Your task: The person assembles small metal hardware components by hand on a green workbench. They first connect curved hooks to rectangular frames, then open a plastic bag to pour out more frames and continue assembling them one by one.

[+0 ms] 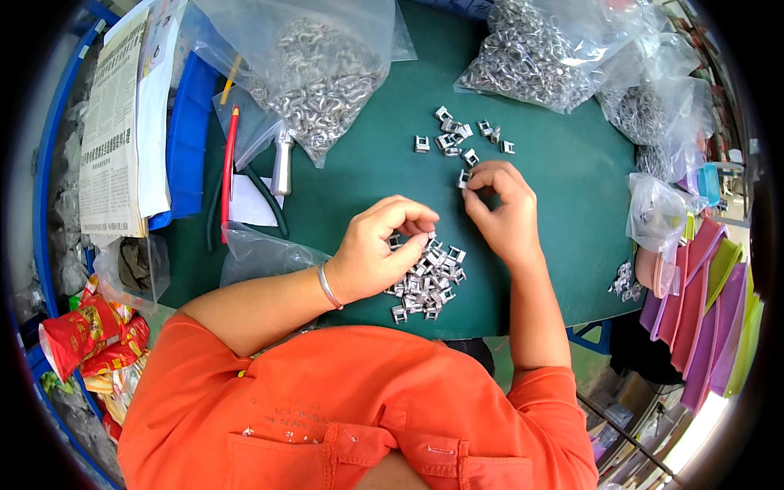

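Small silver, square-framed metal buckles make a heap [426, 282] on the green table in front of me. My left hand [380, 249] is over the heap's upper left edge, thumb and fingers closed together; what they pinch, if anything, I cannot make out. Between thumb and forefinger, my right hand [506, 214] pinches one metal buckle [464, 179] just above the table. Beyond it lies a loose scatter of several similar buckles [449, 140], apart from the heap.
Clear bags of metal hooks [327, 82] and metal rings [531, 61] lie at the back. At left are a red pen [231, 163], pliers with dark handles [269, 204], a metal cylinder [282, 167] and a blue bin [189, 135]. Coloured strips [706, 302] hang at right.
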The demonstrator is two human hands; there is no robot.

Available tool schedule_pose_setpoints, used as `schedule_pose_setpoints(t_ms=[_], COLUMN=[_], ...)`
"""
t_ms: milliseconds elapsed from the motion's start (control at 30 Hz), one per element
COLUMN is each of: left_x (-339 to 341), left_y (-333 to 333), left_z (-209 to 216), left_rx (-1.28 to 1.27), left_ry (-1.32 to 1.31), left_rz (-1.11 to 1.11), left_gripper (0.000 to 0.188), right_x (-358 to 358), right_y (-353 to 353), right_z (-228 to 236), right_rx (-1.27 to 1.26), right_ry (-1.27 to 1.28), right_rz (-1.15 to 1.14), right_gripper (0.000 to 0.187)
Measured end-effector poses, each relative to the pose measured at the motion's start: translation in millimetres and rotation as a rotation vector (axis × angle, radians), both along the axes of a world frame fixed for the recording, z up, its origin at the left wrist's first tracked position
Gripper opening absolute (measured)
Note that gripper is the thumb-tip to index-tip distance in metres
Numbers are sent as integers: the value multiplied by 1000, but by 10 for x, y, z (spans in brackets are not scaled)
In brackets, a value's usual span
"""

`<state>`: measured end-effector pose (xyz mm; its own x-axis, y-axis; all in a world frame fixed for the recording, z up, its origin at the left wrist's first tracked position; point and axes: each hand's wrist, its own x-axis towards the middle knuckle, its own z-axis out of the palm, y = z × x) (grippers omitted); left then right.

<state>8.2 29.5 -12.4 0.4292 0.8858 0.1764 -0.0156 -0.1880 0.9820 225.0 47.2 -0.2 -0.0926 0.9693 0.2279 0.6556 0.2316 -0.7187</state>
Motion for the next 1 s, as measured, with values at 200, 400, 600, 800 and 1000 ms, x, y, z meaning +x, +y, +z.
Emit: schedule_pose_setpoints(t_ms=[200,400,600,800,1000], left_x=[26,52,23,75,8], left_y=[-14,-3,16,-31,-1], left_z=[-53,-68,-25,-100,-34], left_rx=[-274,-161,33,-88,-21], left_ry=[-198,-192,-105,-239,-34], left_rz=[38,114,73,84,56], left_gripper=[24,11,15,21,25], right_x=[-301,-339,-301,-402,-244], right_y=[-263,-373,-441,-447,-319], right_z=[131,130,124,142,226], right_rx=[73,-298,-559,-214,-38], right_ry=[279,712,942,871,294], right_rz=[160,109,116,11,375], right_gripper=[35,30,22,24,17])
